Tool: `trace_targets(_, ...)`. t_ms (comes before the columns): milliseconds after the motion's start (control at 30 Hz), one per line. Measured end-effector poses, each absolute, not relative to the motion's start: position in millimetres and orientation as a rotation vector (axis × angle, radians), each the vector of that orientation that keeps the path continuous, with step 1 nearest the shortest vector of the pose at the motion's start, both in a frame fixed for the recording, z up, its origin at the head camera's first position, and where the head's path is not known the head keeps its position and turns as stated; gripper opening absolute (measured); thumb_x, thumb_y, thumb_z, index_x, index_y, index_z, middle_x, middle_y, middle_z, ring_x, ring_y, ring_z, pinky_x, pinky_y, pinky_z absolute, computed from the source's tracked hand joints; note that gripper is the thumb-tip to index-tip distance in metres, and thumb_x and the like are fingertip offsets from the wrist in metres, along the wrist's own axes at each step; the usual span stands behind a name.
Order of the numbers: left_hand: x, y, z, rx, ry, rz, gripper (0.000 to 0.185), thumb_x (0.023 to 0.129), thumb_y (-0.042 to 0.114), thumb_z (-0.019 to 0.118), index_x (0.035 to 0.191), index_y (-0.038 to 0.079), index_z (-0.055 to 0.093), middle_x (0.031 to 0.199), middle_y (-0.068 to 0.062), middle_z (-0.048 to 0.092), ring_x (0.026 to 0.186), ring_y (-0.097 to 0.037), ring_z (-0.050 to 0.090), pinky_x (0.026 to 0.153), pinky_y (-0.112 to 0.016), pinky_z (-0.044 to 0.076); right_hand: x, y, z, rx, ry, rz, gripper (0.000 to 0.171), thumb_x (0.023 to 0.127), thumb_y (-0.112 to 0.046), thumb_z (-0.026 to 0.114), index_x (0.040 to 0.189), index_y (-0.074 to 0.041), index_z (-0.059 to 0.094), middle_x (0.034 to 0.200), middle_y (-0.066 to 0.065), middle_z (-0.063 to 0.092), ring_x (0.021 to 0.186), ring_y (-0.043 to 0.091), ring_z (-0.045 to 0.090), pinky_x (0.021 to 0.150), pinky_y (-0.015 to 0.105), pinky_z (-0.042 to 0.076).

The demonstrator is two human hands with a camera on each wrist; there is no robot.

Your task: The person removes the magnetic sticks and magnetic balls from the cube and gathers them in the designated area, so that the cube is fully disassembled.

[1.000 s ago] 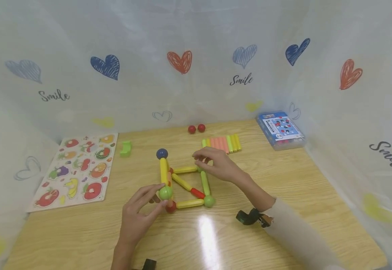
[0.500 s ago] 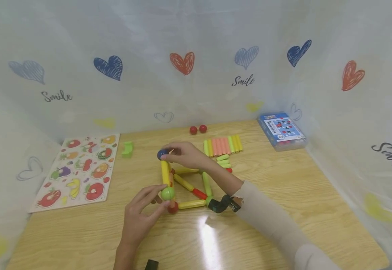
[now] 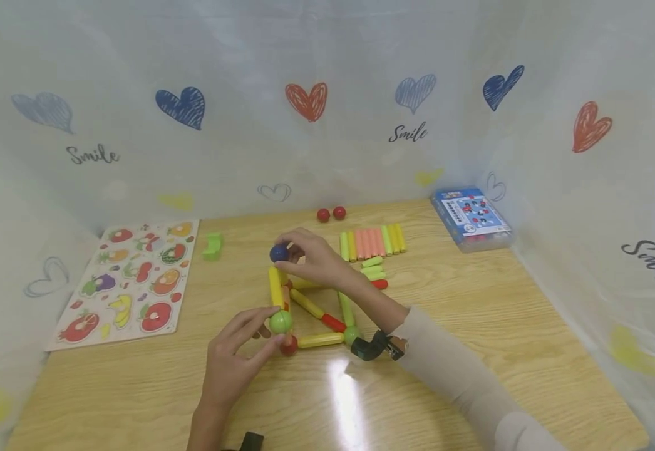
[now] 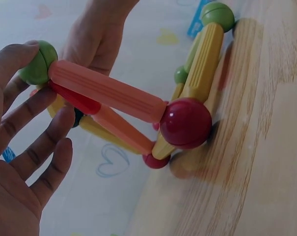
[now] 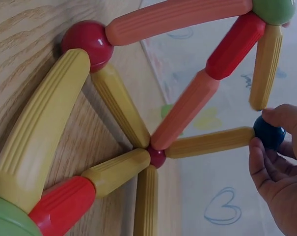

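A frame of magnetic rods and balls stands on the table. My left hand [image 3: 234,357] pinches the upper green ball [image 3: 281,322] between thumb and fingers; a pink rod [image 4: 109,91] slopes from it to a red ball [image 4: 186,123]. With thumb and fingertips, my right hand [image 3: 317,258] grips the blue ball [image 3: 279,253]. In the right wrist view, one yellow rod [image 5: 209,141] touches this blue ball [image 5: 269,132]. Another yellow rod [image 5: 266,69] hangs from the green ball, its free end slightly apart from the blue one. My right forearm hides part of the frame's base.
Loose pink, yellow and green rods [image 3: 368,243] lie in a row behind the frame, with short green and red pieces [image 3: 380,284] nearer. Two red balls [image 3: 331,215] sit at the back. A fruit puzzle board [image 3: 127,285], green block [image 3: 212,246] and blue box [image 3: 470,218] stand around.
My right hand has moved left from above the rear green ball to the blue ball and grasped it. The blue ball has shifted slightly right, off the upper yellow rod's end. My left hand stays put.
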State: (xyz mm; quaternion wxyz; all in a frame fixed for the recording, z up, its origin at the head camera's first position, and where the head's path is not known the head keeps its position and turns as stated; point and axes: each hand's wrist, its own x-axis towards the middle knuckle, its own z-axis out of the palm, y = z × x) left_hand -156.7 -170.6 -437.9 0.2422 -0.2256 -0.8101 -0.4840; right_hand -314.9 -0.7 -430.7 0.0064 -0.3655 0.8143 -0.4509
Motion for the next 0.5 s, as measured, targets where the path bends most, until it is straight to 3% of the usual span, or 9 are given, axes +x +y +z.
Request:
trace_targets(133, -156.9, -171.4, -438.6, -0.617, -2.206, -1.319, 0.047, 0.064, -0.005, 0.079, 0.109, 0.005, 0.066, 0.101, -0.004, 0.063, 0.073, -0.017, 0.056, 0.066, -0.020, 0.047, -314.9, -2.0, -430.4, -1.170, 2.590, -1.341, 0.036, 0.085, -0.017, 0.065, 0.118, -0.005, 0.057, 0.107, 0.004, 0.050, 0.082, 0.008, 0.055, 0.071, 0.024, 0.051)
trace_targets(367, -159.1, -173.1, -445.8, -0.609, -2.212, -1.321, 0.049, 0.066, -0.002, 0.079, 0.111, 0.008, 0.066, 0.104, 0.000, 0.062, 0.075, -0.015, 0.056, 0.067, -0.020, 0.048, -315.9, -2.5, -428.8, -1.150, 2.674, -1.225, 0.029, 0.083, -0.019, 0.065, 0.109, -0.011, 0.056, 0.087, -0.004, 0.059, 0.073, 0.008, 0.052, 0.062, 0.018, 0.046)
trace_targets(500, -158.6, -172.7, -442.8, -0.621, -2.204, -1.329, 0.047, 0.065, -0.003, 0.079, 0.110, 0.006, 0.066, 0.102, -0.003, 0.063, 0.074, -0.016, 0.056, 0.067, -0.020, 0.047, -315.8, -2.8, -430.4, -1.189, 2.646, -1.281, 0.028, 0.082, -0.015, 0.067, 0.108, -0.012, 0.056, 0.088, -0.005, 0.060, 0.072, 0.007, 0.053, 0.062, 0.018, 0.047)
